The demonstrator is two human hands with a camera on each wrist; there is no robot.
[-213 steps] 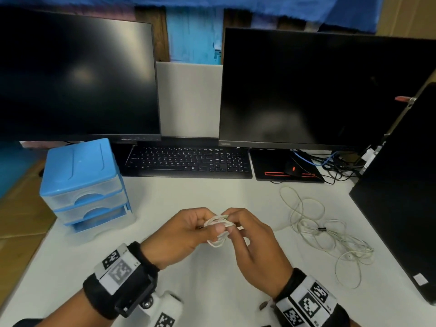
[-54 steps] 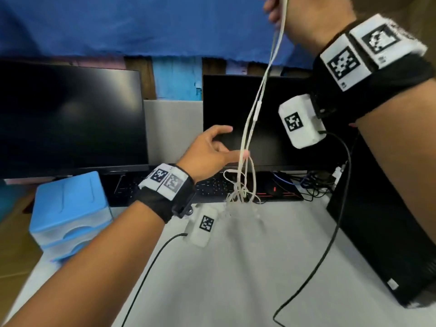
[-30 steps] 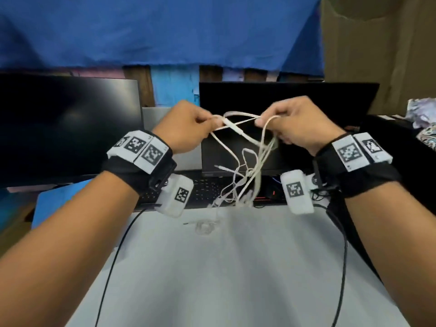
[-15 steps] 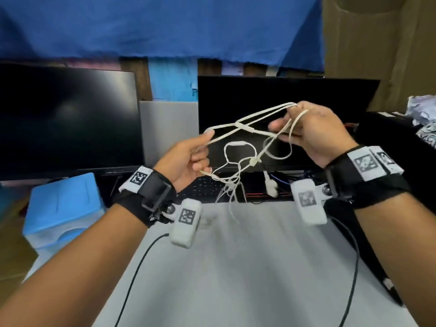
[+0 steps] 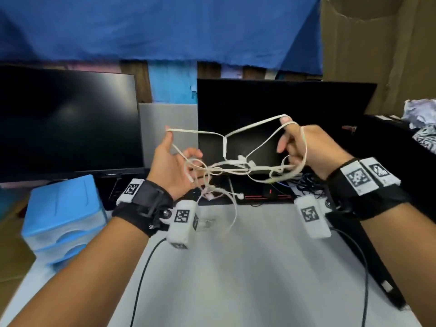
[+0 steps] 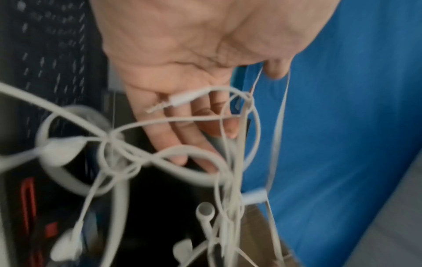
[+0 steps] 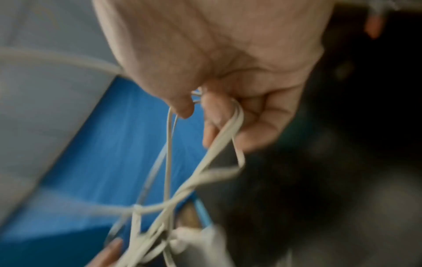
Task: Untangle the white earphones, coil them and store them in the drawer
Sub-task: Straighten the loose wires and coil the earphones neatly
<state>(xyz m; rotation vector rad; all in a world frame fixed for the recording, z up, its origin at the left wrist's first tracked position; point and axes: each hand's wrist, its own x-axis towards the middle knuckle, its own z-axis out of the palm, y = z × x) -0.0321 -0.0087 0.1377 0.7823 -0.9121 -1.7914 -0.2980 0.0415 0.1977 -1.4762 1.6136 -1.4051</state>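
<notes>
The white earphones (image 5: 226, 167) hang in a tangle in the air between both hands, above the desk. My left hand (image 5: 181, 153) has its palm up and fingers spread; a strand is hooked over the thumb (image 6: 276, 71) and loops drape across the fingers. The jack plug (image 6: 180, 100) lies over those fingers, and the earbuds (image 6: 205, 212) dangle below. My right hand (image 5: 289, 143) grips several loops in curled fingers (image 7: 228, 115), with one strand stretched over a raised fingertip. The blue drawer unit (image 5: 63, 218) stands at the left of the desk, its drawers closed.
Two dark monitors (image 5: 66, 121) stand behind the hands, with a keyboard and a black mouse pad (image 5: 264, 197) beneath them. A black computer case (image 5: 398, 166) fills the right side. Black wrist-camera cables (image 5: 141, 274) trail over the white desk (image 5: 236, 267).
The hands have pulled further apart, stretching the cord wider between them. My left hand has opened, its thumb now hooking a strand. The knot has drawn tighter in the middle.
</notes>
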